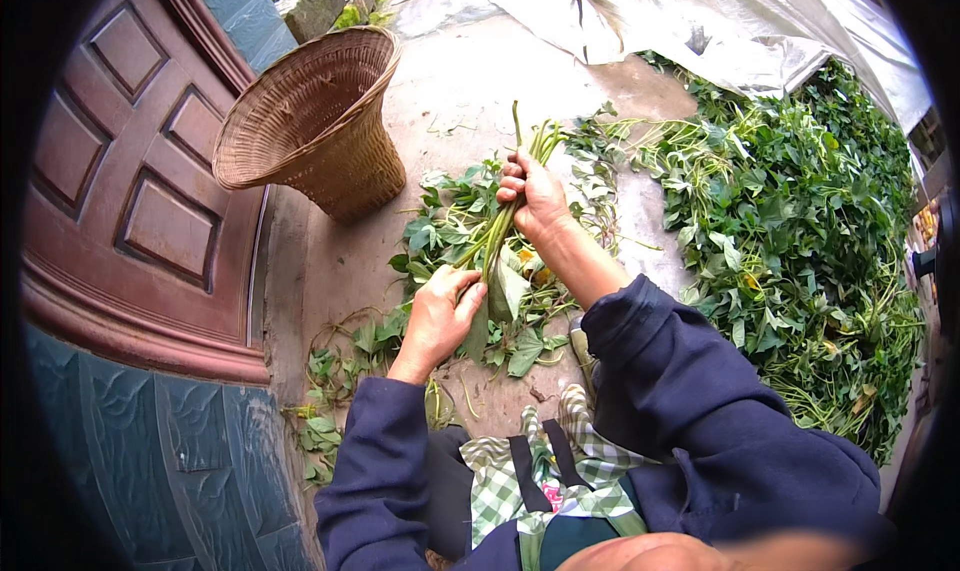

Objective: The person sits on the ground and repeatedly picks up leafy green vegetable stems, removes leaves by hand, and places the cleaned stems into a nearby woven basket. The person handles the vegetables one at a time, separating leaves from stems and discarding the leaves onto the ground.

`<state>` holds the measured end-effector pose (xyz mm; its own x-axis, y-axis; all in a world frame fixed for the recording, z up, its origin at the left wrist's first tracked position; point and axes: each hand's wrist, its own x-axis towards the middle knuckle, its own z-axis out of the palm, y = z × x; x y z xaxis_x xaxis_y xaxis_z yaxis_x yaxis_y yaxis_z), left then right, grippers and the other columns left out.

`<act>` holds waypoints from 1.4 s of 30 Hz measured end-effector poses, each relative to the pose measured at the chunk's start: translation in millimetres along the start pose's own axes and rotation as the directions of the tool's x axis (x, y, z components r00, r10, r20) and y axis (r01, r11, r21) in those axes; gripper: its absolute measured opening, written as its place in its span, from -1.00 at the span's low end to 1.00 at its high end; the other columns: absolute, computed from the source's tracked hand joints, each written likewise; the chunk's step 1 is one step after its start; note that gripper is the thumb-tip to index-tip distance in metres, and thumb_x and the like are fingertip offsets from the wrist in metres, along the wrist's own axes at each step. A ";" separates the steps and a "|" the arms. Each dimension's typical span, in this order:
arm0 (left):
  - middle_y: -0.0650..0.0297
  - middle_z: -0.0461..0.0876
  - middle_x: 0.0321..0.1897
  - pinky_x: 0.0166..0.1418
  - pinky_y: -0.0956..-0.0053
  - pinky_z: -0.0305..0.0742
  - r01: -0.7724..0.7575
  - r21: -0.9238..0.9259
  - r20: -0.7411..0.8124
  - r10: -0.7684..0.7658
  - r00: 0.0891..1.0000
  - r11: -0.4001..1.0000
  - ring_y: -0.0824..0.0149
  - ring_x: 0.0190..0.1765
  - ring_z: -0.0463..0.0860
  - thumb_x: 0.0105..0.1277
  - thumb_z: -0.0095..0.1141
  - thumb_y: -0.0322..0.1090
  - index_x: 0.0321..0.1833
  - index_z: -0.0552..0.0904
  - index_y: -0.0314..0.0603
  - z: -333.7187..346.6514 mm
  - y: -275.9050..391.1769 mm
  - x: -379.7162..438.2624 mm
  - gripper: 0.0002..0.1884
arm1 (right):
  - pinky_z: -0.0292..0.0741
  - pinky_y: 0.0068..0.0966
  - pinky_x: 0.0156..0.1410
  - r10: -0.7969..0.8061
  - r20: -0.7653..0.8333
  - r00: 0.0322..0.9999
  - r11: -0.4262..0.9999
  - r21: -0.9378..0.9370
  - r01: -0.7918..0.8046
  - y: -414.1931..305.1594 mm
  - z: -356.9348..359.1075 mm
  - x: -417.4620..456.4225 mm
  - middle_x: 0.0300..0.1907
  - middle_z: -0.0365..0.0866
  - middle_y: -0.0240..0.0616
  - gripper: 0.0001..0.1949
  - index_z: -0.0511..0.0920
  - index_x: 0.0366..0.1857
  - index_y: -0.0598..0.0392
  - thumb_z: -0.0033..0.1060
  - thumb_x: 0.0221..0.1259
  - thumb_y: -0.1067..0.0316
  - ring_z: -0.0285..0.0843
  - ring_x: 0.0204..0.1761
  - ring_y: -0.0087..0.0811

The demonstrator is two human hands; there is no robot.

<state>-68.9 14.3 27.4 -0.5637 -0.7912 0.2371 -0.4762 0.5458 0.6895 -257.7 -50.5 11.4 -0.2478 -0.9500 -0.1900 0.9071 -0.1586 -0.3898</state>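
A bundle of long green leaf stalks point(496, 235) slants between my two hands. My right hand point(531, 193) is closed around its upper part, and the cut-looking stalk ends stick out above the fist. Lower down, my left hand point(444, 310) pinches the stalks between thumb and fingers, close to where the leaves begin. Large limp leaves point(508, 289) hang from the bundle beside my left thumb. Beneath both hands, a loose pile of leafy vines point(442, 229) lies on the concrete floor, partly hidden by my arms.
A tall flared wicker basket point(352, 162) stands at the left, by a brown panelled door point(142, 143). To the right lies a big heap of leafy vines point(787, 248), with a pale plastic sheet point(720, 15) over its far end. A checked apron point(499, 477) covers my lap.
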 end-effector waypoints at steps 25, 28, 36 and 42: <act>0.26 0.58 -0.40 -0.19 0.56 0.43 0.077 -0.945 -0.127 -0.571 0.811 0.319 0.41 -0.33 0.53 0.30 -0.06 -0.32 -0.35 0.56 -0.27 -23.2 -55.6 27.1 -0.81 | 0.10 -0.67 -0.66 0.232 0.091 0.968 0.970 -0.094 -0.224 48.4 16.8 -31.0 -0.61 0.23 -0.48 -0.87 0.30 -0.37 0.03 -0.13 0.31 0.27 0.04 -0.72 -0.68; 0.23 0.60 -0.39 -0.15 0.48 0.47 0.051 -0.998 0.066 -0.474 0.878 -0.046 0.35 -0.33 0.57 0.31 -0.08 -0.27 -0.30 0.54 -0.25 -32.3 -34.5 30.5 -0.80 | 0.10 -0.67 -0.65 0.236 0.101 0.966 0.969 -0.103 -0.226 43.0 22.5 -28.1 -0.61 0.23 -0.50 -0.87 0.31 -0.38 0.03 -0.12 0.31 0.28 0.03 -0.72 -0.68; 0.11 0.54 -0.30 -0.15 0.22 0.53 0.090 -0.886 -0.393 -0.840 0.375 0.455 0.20 -0.26 0.57 0.28 -0.14 -0.11 -0.18 0.49 -0.28 -134.1 -95.0 -2.9 -0.67 | 0.10 -0.68 -0.67 0.095 0.013 0.995 0.988 -0.127 -0.093 -1.4 13.2 -5.8 -0.66 0.21 -0.48 -0.83 0.33 -0.51 0.05 0.00 0.22 0.30 0.05 -0.75 -0.66; 0.24 0.54 -0.45 -0.31 0.50 0.48 0.040 -0.857 -0.355 -0.646 0.676 0.513 0.35 -0.43 0.53 0.20 0.17 -0.26 -0.31 0.51 -0.24 -102.3 -64.7 1.9 -0.80 | 0.13 -0.71 -0.59 -0.044 0.022 0.999 0.998 0.045 0.043 -48.1 -3.8 16.0 -0.66 0.14 -0.53 -0.84 0.30 -0.43 0.04 -0.16 0.34 0.29 0.05 -0.71 -0.68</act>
<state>29.9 -50.7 53.3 0.1661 -0.9852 -0.0417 0.3119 0.0124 0.9500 -306.6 -57.1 23.7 -0.2796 -0.9479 -0.1525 0.9100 -0.2109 -0.3570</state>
